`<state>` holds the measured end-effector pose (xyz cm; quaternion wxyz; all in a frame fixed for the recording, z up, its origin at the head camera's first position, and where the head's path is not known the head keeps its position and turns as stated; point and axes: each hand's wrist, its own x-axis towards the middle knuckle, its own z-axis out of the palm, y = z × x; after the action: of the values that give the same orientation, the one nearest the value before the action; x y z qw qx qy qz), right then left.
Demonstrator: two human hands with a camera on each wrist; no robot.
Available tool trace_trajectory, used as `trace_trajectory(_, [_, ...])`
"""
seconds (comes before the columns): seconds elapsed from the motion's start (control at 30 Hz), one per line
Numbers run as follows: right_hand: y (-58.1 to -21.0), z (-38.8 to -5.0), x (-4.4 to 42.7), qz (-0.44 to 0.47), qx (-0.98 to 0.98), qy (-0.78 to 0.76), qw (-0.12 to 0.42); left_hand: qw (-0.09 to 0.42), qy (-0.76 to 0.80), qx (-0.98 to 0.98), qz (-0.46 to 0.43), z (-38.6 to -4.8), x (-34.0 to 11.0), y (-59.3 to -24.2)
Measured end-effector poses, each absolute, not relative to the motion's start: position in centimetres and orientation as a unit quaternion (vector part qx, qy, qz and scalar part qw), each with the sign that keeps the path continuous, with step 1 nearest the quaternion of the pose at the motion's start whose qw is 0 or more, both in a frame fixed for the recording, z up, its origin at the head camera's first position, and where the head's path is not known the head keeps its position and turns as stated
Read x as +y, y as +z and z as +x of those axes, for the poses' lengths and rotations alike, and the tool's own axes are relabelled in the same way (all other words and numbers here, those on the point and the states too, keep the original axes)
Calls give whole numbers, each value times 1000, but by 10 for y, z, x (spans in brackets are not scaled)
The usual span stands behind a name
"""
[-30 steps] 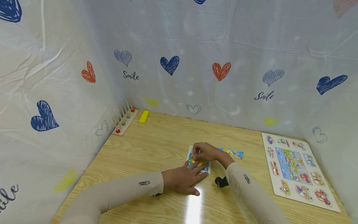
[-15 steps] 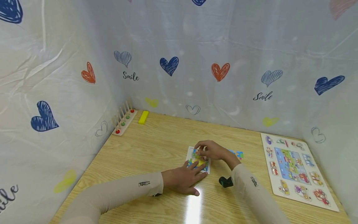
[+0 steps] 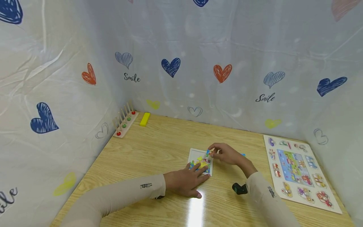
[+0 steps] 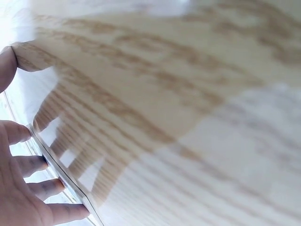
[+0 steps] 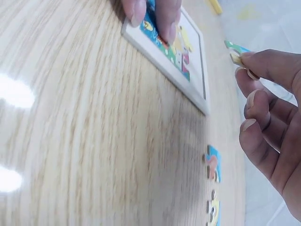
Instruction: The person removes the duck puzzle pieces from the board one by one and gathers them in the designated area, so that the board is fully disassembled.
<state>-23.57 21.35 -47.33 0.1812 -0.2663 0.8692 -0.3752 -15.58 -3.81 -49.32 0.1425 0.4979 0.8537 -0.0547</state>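
A white curtain (image 3: 246,37) printed with blue, red and yellow hearts rises behind the far edge of the pale wood-grained bench (image 3: 158,142). Along the bench's right edge lies a large white rectangular puzzle board (image 3: 295,189) with small coloured pictures around a central scene. The left hand (image 3: 185,182) rests with straight, spread fingers on the near part of a small white rectangular jigsaw tray (image 3: 195,154), gripping nothing. The right hand (image 3: 228,154) is at the tray's far right corner, thumb and forefinger pinched together. The tray lies well inside the bench's edges, joined colourful pieces filling its near side. A pale wooden peg rack (image 3: 128,124) with red and green beads stands by the bench's far left corner, a yellow oblong block (image 3: 145,119) just beside it. Two loose blue-edged jigsaw pieces (image 5: 213,163) lie right of the tray. The right fingers hold a small blue-and-green jigsaw piece (image 5: 237,52), raised off the bench.
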Motion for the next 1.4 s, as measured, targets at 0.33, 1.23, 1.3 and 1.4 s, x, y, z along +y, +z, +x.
trace_trajectory(0.33, [-479, -226, 238, -259, 871, -388, 155, 137, -39, 855, 499, -157, -40, -496])
trace_trajectory(1.23, [-495, -209, 273, -206, 883, -407, 111, 114, -49, 856, 502, -154, -41, -497])
trace_trajectory(1.3, [-496, -208, 272, -207, 884, -406, 107, 113, -48, 856, 502, -154, -41, -497])
trace_trajectory(1.4, [-497, -206, 270, -202, 883, -410, 107, 113, -47, 856, 502, -154, -41, -497])
